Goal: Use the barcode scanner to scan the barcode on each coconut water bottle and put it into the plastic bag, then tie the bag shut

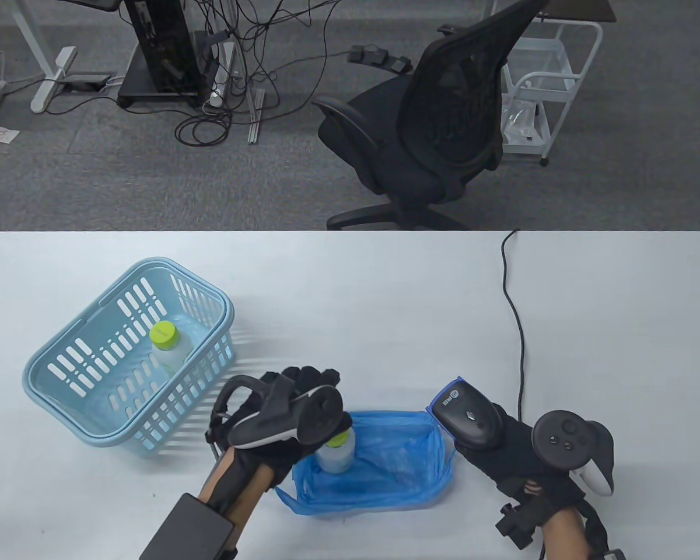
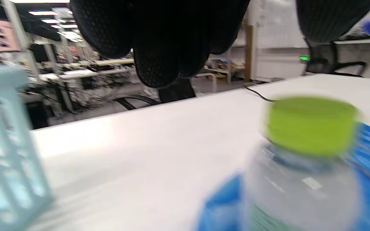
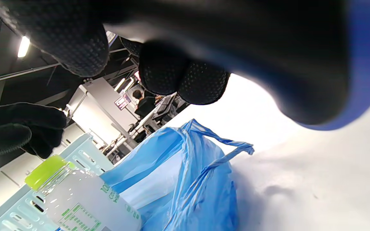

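A coconut water bottle (image 1: 336,455) with a green cap stands upright inside the open blue plastic bag (image 1: 396,461) near the table's front edge. My left hand (image 1: 309,382) hovers just left of and above its cap with fingers (image 2: 159,41) loosely curled, holding nothing. The bottle (image 2: 303,179) sits apart below them. Right of the bag, my right hand (image 1: 490,449) grips the black barcode scanner (image 1: 466,415), whose head points toward the bag. A second bottle (image 1: 166,344) stands in the light blue basket (image 1: 64,361) at the left.
The scanner's black cable (image 1: 516,326) runs over the right part of the table to its far edge. A black office chair (image 1: 431,134) stands beyond the table. The basket sits close to the left of my left hand.
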A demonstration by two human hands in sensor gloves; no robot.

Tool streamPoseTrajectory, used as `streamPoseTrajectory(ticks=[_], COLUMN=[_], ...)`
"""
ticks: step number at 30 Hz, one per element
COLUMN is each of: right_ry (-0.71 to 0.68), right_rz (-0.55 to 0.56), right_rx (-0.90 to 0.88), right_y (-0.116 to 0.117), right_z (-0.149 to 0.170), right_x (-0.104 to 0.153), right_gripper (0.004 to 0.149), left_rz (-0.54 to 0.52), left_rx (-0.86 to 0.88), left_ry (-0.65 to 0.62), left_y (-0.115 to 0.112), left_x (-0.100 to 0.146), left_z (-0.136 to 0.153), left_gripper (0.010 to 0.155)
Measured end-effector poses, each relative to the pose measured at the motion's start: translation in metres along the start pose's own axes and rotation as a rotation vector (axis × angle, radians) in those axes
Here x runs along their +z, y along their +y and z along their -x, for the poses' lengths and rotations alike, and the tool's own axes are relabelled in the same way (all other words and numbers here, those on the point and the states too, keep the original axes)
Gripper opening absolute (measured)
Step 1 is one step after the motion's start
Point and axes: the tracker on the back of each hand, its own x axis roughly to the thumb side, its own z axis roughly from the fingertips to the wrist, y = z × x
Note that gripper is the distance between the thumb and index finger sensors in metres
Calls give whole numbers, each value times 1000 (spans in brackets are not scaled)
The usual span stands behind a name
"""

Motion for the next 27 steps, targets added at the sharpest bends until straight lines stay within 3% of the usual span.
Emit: streamPoseTrajectory(ticks=[6,11,14,20,27], right_ry=[20,49,61,95,112], right_rz=[5,11,14,4,10], right_rx=[7,29,34,33,32], right_y=[-2,-4,-6,-6,-6], right_z=[2,6,9,17,20], right_x=[2,3,4,2,4], right_gripper=[49,49,48,48,49], left_rz=[73,282,375,516,616], left_rx=[-81,-85,-12,83,77], left_ry=[300,507,542,546,531], left_y=[28,11,-6,-31,-50], left_x=[-12,-25,-31,-47,-63], left_z=[97,175,207,231,231], left_gripper=[60,71,78,84,79])
